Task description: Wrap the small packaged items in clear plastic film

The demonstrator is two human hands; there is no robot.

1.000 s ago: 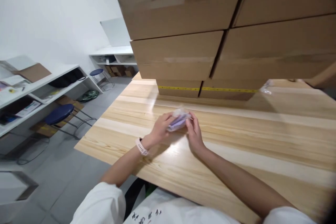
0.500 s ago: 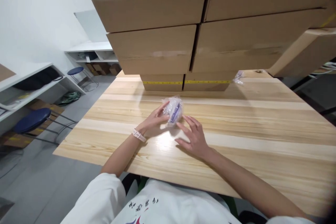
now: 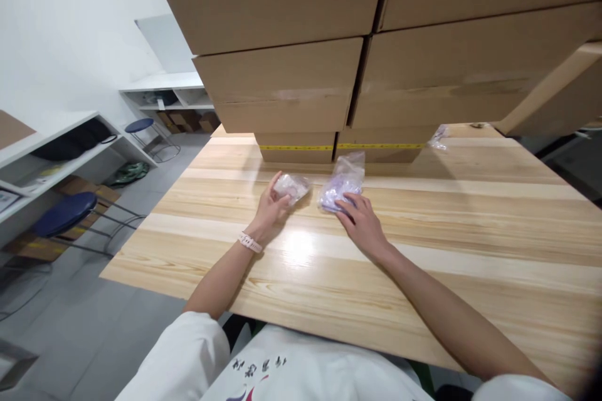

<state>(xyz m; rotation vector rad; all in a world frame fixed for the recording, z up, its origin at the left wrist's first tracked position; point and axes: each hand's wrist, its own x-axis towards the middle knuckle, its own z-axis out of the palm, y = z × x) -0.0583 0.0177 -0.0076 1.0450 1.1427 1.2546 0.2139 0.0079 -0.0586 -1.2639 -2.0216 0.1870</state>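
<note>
My left hand (image 3: 271,205) was curled around a small clear packet (image 3: 291,187), gripping it on the tabletop (image 3: 470,244) toward the far edge. My right hand (image 3: 361,220) lay fingers-down on a purple-filled bag (image 3: 342,183) just beside it, pressing rather than clasping. Both sat just before the stacked cardboard boxes (image 3: 301,88).

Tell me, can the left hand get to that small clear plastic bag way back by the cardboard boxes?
Probably not as it is now. The left hand grips a crumpled clear plastic packet, and the small clear plastic bag lies far off on the right, past the right hand, beside the cardboard boxes.
</note>
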